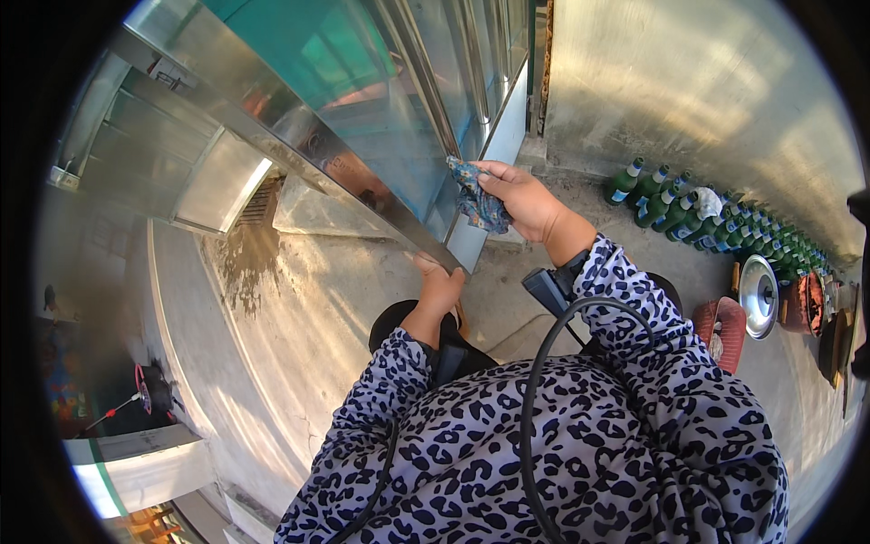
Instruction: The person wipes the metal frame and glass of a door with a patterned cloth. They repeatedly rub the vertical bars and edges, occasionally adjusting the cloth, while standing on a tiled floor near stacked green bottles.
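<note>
My right hand pinches a crumpled, blue patterned cloth between thumb and fingers. The cloth hangs in front of the glass pane, at the lower end of an upright metal bar. With my left hand I grip the edge of the polished metal door frame near its nearest corner. Part of those fingers is hidden behind the frame. A pale panel borders the glass on the right, and green material shows through the pane.
Several green glass bottles stand in rows along the wall at right. Near them are a metal pot lid, a red plastic basket and a reddish pot. A floor grate beside wet concrete lies at left. A black cable crosses my front.
</note>
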A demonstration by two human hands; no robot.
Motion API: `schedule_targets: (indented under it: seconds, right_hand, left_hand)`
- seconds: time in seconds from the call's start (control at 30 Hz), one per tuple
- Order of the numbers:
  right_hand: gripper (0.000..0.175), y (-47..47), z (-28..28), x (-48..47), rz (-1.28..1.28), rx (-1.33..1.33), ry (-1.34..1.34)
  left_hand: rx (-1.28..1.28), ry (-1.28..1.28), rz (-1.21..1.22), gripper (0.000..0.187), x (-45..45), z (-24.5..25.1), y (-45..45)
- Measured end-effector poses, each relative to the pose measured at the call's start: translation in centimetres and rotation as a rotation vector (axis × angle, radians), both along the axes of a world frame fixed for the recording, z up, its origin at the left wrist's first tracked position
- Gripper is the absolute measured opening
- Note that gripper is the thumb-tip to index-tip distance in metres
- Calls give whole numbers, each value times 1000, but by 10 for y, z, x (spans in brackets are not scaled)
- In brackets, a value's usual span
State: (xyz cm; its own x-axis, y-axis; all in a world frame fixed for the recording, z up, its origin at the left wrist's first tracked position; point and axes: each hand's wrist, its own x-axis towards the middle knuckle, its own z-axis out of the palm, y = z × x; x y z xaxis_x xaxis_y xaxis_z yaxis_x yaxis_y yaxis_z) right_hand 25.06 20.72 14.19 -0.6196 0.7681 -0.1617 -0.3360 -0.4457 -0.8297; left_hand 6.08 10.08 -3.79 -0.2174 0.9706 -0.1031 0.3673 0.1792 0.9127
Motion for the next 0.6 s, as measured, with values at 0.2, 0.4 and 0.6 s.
schedule_targets:
  seconds: [0.2,0.4,0.6]
  right_hand:
    - [47,-15,-19,-33,-213,1076,-1050]
    - [52,-27,-22,-37,-63,1178,-1156]
    - [48,-50,-13,-43,139,1035,-947]
  left_hand:
    - [116,39,-28,53,1,0,1]
    - [71,-7,-14,51,0,-2,0]
    - [266,155,-103,61,-4,-21,7]
